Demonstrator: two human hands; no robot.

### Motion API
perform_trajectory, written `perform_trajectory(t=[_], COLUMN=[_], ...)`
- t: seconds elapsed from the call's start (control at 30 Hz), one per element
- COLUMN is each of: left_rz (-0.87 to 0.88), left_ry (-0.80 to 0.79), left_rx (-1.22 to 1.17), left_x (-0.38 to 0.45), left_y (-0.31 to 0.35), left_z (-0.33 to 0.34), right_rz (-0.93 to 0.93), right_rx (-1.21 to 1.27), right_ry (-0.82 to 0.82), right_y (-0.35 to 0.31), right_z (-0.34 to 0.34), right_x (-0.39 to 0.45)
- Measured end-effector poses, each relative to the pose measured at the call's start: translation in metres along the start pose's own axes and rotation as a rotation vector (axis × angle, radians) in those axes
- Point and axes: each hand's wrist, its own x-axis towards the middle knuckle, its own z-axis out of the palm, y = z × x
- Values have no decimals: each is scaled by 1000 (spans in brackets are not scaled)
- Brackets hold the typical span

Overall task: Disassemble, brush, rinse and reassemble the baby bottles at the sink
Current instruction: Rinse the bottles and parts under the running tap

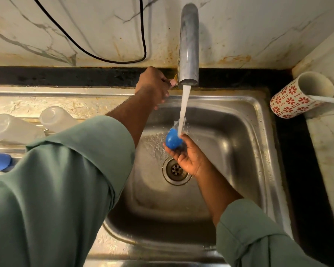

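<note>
Bottle cap [173,141], blue, sat in my right hand [185,157] under the tap's stream [183,110], above the steel sink [239,132].
My right grip curled loosely round it; my left hand [154,85] gripped the tap handle behind the spout [188,45]. Two clear bottles [14,128] lay on the drainboard at left; a flowered mug [297,97] stood on the marble desk [328,143] at right. No writing was readable.
</note>
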Motion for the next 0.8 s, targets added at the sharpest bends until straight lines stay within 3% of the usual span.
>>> perform_trajectory(t=[0.07,0.2,0.33,0.43,0.63,0.8], left_rz=[6,-25,-86,-78,-170,-44], left_ry=[-16,-81,-218,-277,-198,-83], left_rx=[1,-43,-42,-56,-208,-341], left_x=[-1,0,6,11,12,7], left_y=[-1,-3,-2,-4,-6,-3], left_z=[3,4,1,-1,5,16], right_rz=[-104,-516,-667,-643,-428,-426], right_rx=[-333,-1321,-1938,-1904,-1347,-1283], right_ry=[2,123,24,23,24,114], right_y=[-5,-11,-15,-18,-18,-16], right_z=[-1,-9,-14,-4,7,14], right_x=[1,5,6,9,10,6])
